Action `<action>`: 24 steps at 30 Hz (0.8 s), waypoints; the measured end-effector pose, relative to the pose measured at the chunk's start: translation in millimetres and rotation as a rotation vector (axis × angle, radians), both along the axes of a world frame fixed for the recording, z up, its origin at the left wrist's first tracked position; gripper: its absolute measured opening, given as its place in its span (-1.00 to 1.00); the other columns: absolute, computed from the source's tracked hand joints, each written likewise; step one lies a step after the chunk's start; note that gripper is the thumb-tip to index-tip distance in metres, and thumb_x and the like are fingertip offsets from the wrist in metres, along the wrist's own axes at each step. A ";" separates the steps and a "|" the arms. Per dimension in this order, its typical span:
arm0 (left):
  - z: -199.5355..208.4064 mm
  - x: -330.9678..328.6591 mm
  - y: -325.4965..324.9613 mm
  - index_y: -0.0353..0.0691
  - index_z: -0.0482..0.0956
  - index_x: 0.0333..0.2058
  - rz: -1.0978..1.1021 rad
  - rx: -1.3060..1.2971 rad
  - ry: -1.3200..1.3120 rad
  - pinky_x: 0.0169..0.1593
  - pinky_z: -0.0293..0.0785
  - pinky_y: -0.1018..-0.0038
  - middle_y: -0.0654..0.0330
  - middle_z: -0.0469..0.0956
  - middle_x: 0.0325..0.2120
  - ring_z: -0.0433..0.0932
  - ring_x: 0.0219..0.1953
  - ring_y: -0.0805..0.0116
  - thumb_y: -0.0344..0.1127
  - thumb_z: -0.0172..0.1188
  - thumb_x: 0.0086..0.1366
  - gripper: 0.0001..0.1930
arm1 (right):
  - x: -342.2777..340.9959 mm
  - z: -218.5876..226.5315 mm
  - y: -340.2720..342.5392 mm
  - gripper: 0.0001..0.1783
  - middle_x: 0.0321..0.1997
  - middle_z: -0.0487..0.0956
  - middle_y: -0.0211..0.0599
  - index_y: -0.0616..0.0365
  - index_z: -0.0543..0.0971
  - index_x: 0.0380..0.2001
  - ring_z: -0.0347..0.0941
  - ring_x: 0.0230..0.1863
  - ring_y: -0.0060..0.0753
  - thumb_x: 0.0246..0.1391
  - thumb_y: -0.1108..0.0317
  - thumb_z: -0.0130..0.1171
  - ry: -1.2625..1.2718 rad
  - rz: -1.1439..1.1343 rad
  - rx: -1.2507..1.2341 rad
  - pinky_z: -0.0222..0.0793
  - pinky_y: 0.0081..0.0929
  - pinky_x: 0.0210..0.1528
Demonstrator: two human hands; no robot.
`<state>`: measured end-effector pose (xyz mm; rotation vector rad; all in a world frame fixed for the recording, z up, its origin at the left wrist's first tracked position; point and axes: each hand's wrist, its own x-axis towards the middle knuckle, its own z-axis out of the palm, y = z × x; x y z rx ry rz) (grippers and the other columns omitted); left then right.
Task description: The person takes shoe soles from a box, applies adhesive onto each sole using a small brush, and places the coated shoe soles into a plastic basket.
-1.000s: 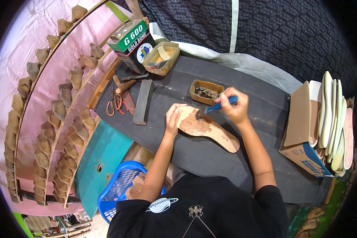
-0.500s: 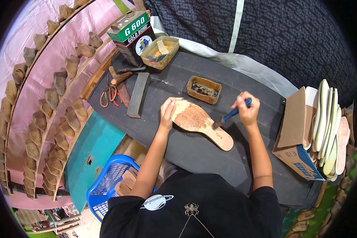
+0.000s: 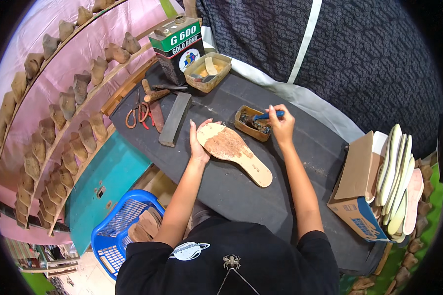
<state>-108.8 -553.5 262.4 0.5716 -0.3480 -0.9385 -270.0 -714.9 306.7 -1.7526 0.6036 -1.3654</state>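
My left hand grips the wide toe end of a pale shoe sole, held tilted over the dark table. A rough brown patch covers the wide part of its upper face, with smaller specks towards the heel. In my right hand, fingers closed, is a brush with a blue handle. The brush's bristle end is down inside a small yellowish tub, whose inside is coated with dark residue. The tub stands just beyond the sole.
At the back left are a green-and-black metal can, a tub of scraps, a grey block, scissors and a hammer. A cardboard box with stacked soles stands right. A blue basket sits below left.
My right hand has moved left and away from me, taking the brush off the sole's narrow part and into the small tub. The view has shifted slightly.
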 end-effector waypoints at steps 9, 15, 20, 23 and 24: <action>1.5 -4.8 2.1 -0.37 0.21 0.01 -0.174 -0.051 0.047 0.10 0.14 0.27 -0.07 0.30 -0.03 0.28 0.03 0.12 0.31 -0.42 0.12 -0.20 | 20.5 -7.2 -3.7 -0.78 -0.75 0.37 -0.39 0.23 0.41 -0.63 0.26 -0.72 -0.68 -0.06 0.32 0.11 0.138 0.028 0.011 0.14 -0.66 -0.66; 5.8 -8.3 1.0 -0.30 0.11 0.08 -0.244 -0.092 0.023 0.13 0.10 0.25 -0.11 0.23 0.01 0.23 0.06 0.07 0.27 -0.48 0.14 -0.22 | 2.6 -13.1 -11.3 -0.79 -0.76 0.35 -0.34 0.24 0.40 -0.64 0.20 -0.71 -0.63 -0.11 0.33 0.11 0.203 0.033 -0.050 0.14 -0.60 -0.64; 1.9 -7.7 -1.0 -0.28 0.12 0.08 -0.222 -0.099 0.000 0.11 0.12 0.23 -0.12 0.26 -0.02 0.26 0.04 0.06 0.24 -0.49 0.16 -0.26 | -21.2 -6.7 -15.9 -0.78 -0.76 0.35 -0.42 0.23 0.40 -0.66 0.21 -0.73 -0.71 -0.10 0.33 0.12 0.238 0.058 -0.074 0.09 -0.67 -0.69; -4.4 -4.9 -1.2 -0.30 0.19 0.03 -0.182 -0.075 0.007 0.07 0.18 0.22 -0.09 0.33 -0.08 0.31 -0.01 0.06 0.23 -0.49 0.16 -0.28 | -31.1 1.6 -15.9 -0.79 -0.64 0.48 -0.38 0.25 0.42 -0.62 0.31 -0.70 -0.74 -0.04 0.35 0.10 0.274 0.011 -0.090 0.21 -0.74 -0.67; -3.8 -5.4 -2.2 -0.31 0.23 -0.01 -0.167 -0.065 0.013 0.05 0.21 0.22 -0.08 0.37 -0.11 0.34 -0.04 0.06 0.23 -0.49 0.17 -0.28 | -31.2 4.1 -15.6 -0.78 -0.62 0.50 -0.32 0.25 0.41 -0.60 0.32 -0.71 -0.71 -0.04 0.32 0.12 0.240 -0.023 -0.084 0.24 -0.74 -0.68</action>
